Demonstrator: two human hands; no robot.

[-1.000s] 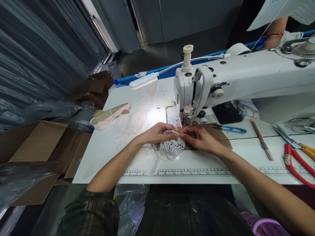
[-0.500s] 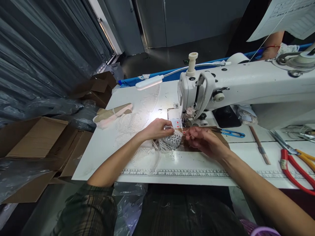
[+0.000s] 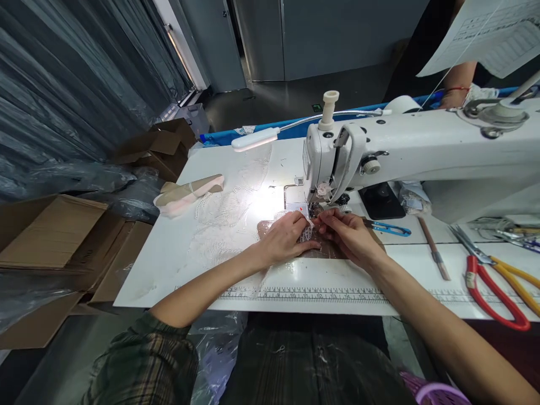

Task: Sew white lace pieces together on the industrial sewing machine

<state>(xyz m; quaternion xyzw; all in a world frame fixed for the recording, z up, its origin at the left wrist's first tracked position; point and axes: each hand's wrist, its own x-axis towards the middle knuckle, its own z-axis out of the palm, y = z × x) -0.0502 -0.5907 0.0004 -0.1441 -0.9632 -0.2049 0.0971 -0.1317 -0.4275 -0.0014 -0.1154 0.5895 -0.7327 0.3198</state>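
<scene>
A white sewing machine stands on a white table. My left hand lies on white lace and a brown sheet just in front of the needle area, fingers curled down onto them. My right hand sits beside it, its fingertips pinched on the lace edge at the presser foot. More white lace is spread to the left under the lamp light.
Blue thread snips, a brush, and red and yellow scissors lie right of my hands. A beige bundle lies at the left. Cardboard boxes stand off the table's left. Another person's arm shows behind the machine.
Both hands have moved forward to the presser foot, flattening the bunched lace onto the brown sheet. The lace pile that stood between them is now pressed under my left hand.
</scene>
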